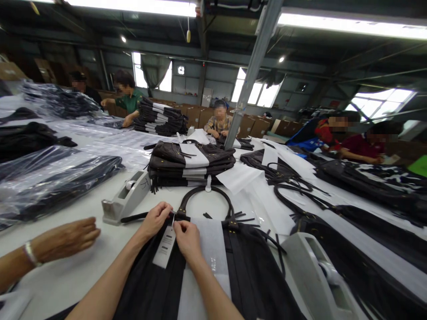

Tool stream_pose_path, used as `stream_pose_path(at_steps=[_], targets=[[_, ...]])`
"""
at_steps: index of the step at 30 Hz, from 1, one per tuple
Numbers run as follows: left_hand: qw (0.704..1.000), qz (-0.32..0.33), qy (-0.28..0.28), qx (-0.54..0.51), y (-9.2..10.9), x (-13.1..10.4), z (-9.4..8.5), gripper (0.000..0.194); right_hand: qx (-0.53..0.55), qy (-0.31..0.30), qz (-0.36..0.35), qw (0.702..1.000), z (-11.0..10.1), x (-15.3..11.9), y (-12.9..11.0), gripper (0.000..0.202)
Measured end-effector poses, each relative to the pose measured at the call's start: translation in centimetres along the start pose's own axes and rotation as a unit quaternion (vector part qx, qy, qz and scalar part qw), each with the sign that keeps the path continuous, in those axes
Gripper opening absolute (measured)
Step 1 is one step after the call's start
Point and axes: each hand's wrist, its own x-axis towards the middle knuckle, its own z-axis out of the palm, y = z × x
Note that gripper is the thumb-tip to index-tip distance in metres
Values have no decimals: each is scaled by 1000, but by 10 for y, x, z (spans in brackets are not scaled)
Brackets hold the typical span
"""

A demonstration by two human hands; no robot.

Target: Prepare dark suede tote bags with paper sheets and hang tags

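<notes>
A black handbag (253,266) lies before me, its looped handle (190,193) pointing away and a white paper band (210,240) round its middle. Near the handle's left base, my left hand (158,220) is closed in a pinch on something thin, perhaps a cord. Right beside it, my right hand (187,238) pinches at the top of a white hang tag (164,249), which hangs over the bag's front. The cord between the fingertips is too small to make out well.
Grey tape dispensers stand at left (125,198) and right (320,275). Behind the bag is a stack of black bags (191,164). Another person's hand (66,240) with a bracelet reaches in at left. Plastic-wrapped bags (60,182) lie beyond it; several people work farther back.
</notes>
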Motion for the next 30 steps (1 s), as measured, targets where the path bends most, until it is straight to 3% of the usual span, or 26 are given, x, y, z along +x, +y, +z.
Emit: stream_pose_path(at_steps=[3, 8, 12, 19, 25, 30], targets=[[999, 9, -30, -24, 5, -2, 1, 36, 12, 53, -37, 998, 0, 7, -2, 22], [995, -10, -60, -75, 6, -3, 2, 39, -4, 27, -103, 994, 4, 12, 2, 22], [996, -5, -54, -66, 10, -4, 4, 34, -27, 59, -88, 994, 6, 10, 2, 20], [991, 5, -107, -85, 12, -5, 12, 31, 5, 89, -98, 991, 1, 13, -1, 19], [990, -19, -37, -137, 7, -4, 15, 31, 128, 36, -75, 988, -5, 21, 5, 20], [984, 5, -78, -160, 6, -3, 17, 40, 232, -5, -47, 972, -4, 28, 15, 21]])
